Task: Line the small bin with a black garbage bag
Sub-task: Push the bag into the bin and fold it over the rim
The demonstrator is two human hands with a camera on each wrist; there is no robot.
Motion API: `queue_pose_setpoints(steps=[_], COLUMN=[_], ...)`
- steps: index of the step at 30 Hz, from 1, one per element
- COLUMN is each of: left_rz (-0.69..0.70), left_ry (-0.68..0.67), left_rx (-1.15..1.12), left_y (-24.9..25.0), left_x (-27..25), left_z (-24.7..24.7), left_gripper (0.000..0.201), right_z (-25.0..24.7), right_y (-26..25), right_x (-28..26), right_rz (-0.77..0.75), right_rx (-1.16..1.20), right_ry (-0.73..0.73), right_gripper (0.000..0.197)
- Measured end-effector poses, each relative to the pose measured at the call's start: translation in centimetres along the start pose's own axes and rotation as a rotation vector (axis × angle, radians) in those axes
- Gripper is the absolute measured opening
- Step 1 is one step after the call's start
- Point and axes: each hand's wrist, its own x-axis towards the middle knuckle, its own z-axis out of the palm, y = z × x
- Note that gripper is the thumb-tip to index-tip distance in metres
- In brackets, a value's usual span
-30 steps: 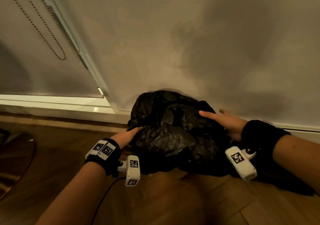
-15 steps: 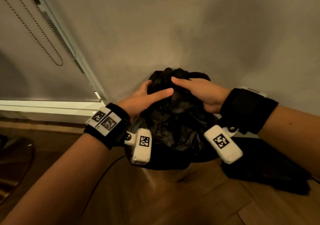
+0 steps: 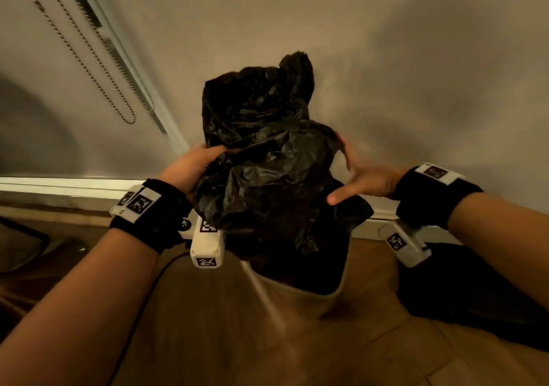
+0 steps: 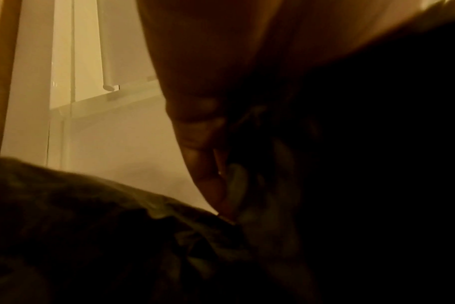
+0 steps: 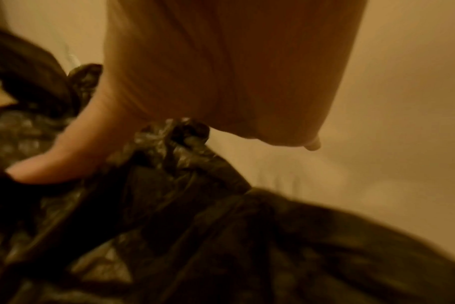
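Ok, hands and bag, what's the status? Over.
Left hand grips bag. Right hand open against its side. Bag bunched above bin, not lined. Nothing blocking.

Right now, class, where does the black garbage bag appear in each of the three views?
Head: garbage bag at centre, bunched between both hands above the bin.
Left wrist: dark mass along the bottom and right.
Right wrist: crumpled across the lower half.
Shared landmark: the pale wall behind it.

No words, brands or numbers could be read. The only signs were black-and-white square code markers on the white wrist units (image 3: 206, 241), too coarse to decode.
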Motion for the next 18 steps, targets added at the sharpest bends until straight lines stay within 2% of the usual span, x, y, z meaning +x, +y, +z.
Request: queue_pose_setpoints(steps=[2,4,5,7,9,10,11,13,14,15,16,17,18], left_rz=[0.049,0.018,0.017,0.027,0.032,0.038,0.046,0.012,-0.009,-0.043,-0.061,-0.084,-0.099], left_ry=[0.015,-0.008,0.011,0.097,0.075,0.068,0.072,0.117,0.129,0.161,0.193,0.187,0.166], left_rx=[0.003,-0.082,-0.041,0.025,-0.041,-0.073,-0.112,-0.206,-0.237,-0.241,-0.256,-0.263,-0.266], left_y=[0.4,0.4,0.3,-0.3,-1.6,-2.1,-2.7,-3.8,-4.1,-4.7,-5.4,-5.9,-6.3], left_x=[-0.4,-0.1,0.4,1.2,0.8,0.8,1.0,1.1,0.9,0.7,0.9,0.9,0.9], left_z=[0.5,1.2,1.6,2.3,1.6,1.2,0.5,-0.5,-0.7,-0.8,-1.1,-1.2,-1.1], left_gripper=[0.027,0.038,0.035,0.023,0.017,0.014,0.020,0.041,0.045,0.041,0.030,0.027,0.041], right_z=[2.0,3.9,4.7,5.5,5.8,5.7,5.4,3.9,3.0,2.1,1.3,1.0,1.3], right_y=[-1.5,-2.3,-2.9,-3.1,-2.8,-2.3,-2.0,-1.4,-1.3,-1.1,-0.7,-0.8,-1.2], right_x=[1.5,2.0,1.6,1.1,0.5,0.7,1.1,1.9,2.0,2.1,2.2,2.0,1.7], right_rz=[-0.003,0.002,-0.018,-0.052,-0.025,0.012,0.037,0.136,0.181,0.199,0.187,0.165,0.121], right_rx=[-0.014,-0.131,-0.177,-0.159,-0.181,-0.202,-0.224,-0.174,-0.117,-0.043,0.043,0.124,0.123], right_ry=[-0.118,-0.179,-0.194,-0.201,-0.209,-0.196,-0.146,0.034,0.136,0.182,0.165,0.103,0.028], right_gripper=[0.150,0.138,0.119,0.069,0.051,0.045,0.039,0.022,0.018,0.020,0.023,0.028,0.037])
